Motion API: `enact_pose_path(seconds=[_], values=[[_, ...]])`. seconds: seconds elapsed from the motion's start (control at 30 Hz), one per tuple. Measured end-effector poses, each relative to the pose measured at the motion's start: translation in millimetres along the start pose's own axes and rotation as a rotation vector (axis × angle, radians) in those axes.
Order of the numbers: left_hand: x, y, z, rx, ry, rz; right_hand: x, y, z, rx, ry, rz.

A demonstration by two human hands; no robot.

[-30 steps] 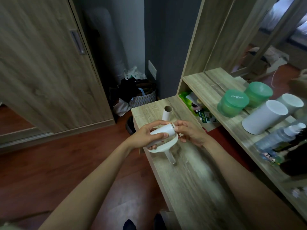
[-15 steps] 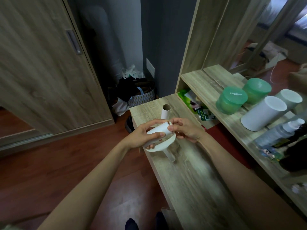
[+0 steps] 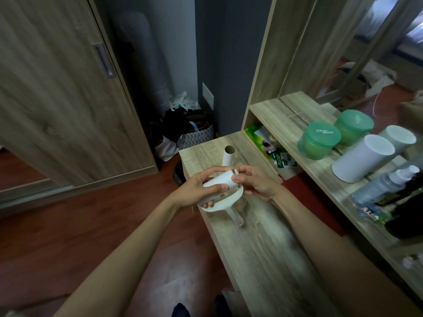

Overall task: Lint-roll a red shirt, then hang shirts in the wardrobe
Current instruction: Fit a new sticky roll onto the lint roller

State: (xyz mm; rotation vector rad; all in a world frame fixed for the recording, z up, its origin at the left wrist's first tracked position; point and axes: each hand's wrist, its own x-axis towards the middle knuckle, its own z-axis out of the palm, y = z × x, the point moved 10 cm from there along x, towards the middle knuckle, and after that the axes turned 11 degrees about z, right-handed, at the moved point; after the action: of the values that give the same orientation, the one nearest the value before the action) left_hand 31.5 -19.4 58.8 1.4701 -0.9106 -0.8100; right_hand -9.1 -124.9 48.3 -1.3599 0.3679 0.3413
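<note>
A tall wood-grain wardrobe door [image 3: 57,92] with a recessed metal handle filled the view from nine to eleven o'clock, shut as far as could be seen. At three to five o'clock ran a pale wood-grain dressing table [image 3: 263,248] with a raised shelf and a mirror above it. No red shirt showed anywhere in view. At the centre, over the tabletop, the person held a white plastic lint roller [image 3: 220,191] with a paper-wrapped roll in a curved white cover, its short handle pointing down toward six o'clock. The left hand [image 3: 194,191] was wrapped around the roll, thumb on top and fingers beneath, grasping it firmly; the right hand [image 3: 254,183] pinched the roll's end at two o'clock, apparently working at the sheet or the cover. The roller looked light and rigid, its plastic smooth and a little slippery, its exposed sheet probably tacky, so it was best carried by the handle with fingers kept off the paper. Just beyond the hands, at twelve o'clock, an empty cardboard tube [image 3: 229,155] stood upright on the table. On the shelf at two o'clock stood a green plastic tub [image 3: 318,140] whose lid read "Char miss", the last letters uncertain. Other labels on the bottles and packets were too blurred to read.
</note>
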Motion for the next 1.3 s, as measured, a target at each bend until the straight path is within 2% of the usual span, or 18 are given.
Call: enact_pose_path(seconds=[0.6,0.8,1.03,1.3], values=[[2.1,1.6,5.3,-0.016,0.029,-0.004,-1.7,-1.9,-7.1,-0.007,0.075,-0.018],[-3.9,-15.5,3.7,-0.098,0.056,-0.054,-3.7,1.4,-12.8,-0.107,0.116,0.017],[-7.8,-34.6,2.0,-0.219,0.110,-0.128,-10.8,-5.0,-10.8,-0.176,0.155,-0.036],[-2.1,-35.5,6.1,-0.280,0.104,-0.116,-13.8,-11.6,-8.4,-0.238,0.186,-0.048]])
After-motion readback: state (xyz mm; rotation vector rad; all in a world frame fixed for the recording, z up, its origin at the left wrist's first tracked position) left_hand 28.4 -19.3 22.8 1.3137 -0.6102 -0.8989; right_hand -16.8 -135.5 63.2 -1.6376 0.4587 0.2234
